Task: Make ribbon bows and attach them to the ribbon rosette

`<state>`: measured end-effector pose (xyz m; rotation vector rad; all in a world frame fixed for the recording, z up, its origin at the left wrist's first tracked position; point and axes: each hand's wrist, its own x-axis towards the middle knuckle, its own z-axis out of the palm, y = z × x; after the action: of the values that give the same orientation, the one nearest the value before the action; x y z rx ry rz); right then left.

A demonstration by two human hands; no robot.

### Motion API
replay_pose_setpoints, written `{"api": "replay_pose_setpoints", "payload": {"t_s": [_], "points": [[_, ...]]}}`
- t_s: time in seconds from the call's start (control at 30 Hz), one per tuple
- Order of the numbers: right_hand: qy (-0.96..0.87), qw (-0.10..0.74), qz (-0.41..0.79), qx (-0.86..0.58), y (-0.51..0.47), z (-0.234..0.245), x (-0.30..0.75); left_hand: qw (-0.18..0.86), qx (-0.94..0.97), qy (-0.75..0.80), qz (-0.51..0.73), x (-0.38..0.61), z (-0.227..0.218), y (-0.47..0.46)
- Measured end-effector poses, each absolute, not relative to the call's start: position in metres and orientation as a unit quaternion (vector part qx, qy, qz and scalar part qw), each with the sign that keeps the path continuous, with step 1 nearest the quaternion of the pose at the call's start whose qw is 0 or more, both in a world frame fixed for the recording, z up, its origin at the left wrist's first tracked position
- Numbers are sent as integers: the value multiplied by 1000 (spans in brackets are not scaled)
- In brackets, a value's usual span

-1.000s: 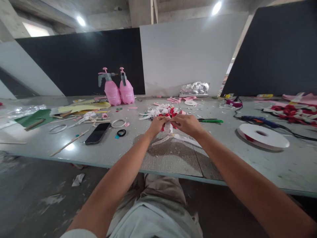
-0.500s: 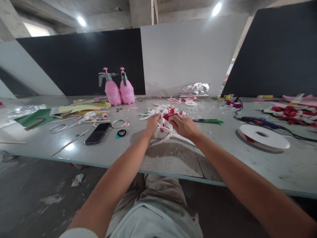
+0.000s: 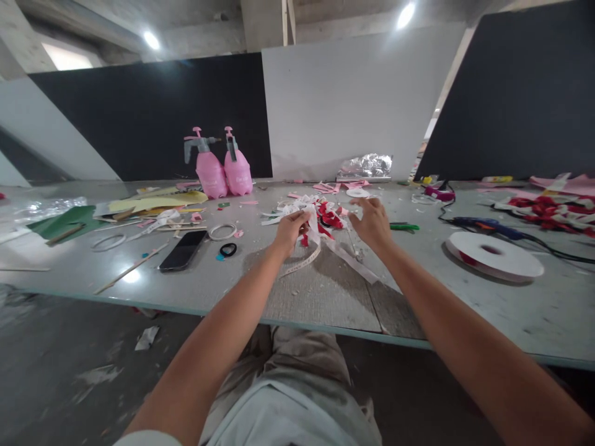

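Observation:
My left hand [image 3: 292, 230] pinches white ribbon [image 3: 313, 224] at the left side of a tangle of white and red ribbon pieces [image 3: 331, 215]. A longer white strip [image 3: 356, 267] trails from the tangle toward the front right of the table. Below my left hand curls a printed tape [image 3: 304, 263] with dark lettering. My right hand [image 3: 373, 224] is raised off the tangle to its right, fingers apart and holding nothing. Just beyond it, green-handled scissors [image 3: 405, 227] are partly hidden behind that hand.
A ribbon spool [image 3: 497, 257] and a blue glue gun [image 3: 488, 228] lie at right, near a red and white ribbon heap [image 3: 551, 214]. Leftward are a phone [image 3: 183, 250], two pink spray bottles [image 3: 238, 170] and coloured paper [image 3: 158, 201]. The table edge [image 3: 325, 331] runs before my lap.
My right hand has let go of the ribbon and moved right, opening its fingers. The white strip now droops toward the table. My left hand still grips the ribbon.

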<state>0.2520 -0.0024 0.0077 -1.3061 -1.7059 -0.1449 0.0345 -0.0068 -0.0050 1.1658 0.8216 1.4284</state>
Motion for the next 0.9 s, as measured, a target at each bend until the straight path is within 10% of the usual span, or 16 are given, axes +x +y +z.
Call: {"api": "replay_pose_setpoints", "payload": {"t_s": [0.3, 0.9], "points": [[-755, 448, 308, -368, -17, -6, 199, 502, 550, 334, 578, 38, -8, -5], [-776, 368, 335, -388, -30, 0, 197, 354, 617, 405, 574, 40, -6, -16]]}}
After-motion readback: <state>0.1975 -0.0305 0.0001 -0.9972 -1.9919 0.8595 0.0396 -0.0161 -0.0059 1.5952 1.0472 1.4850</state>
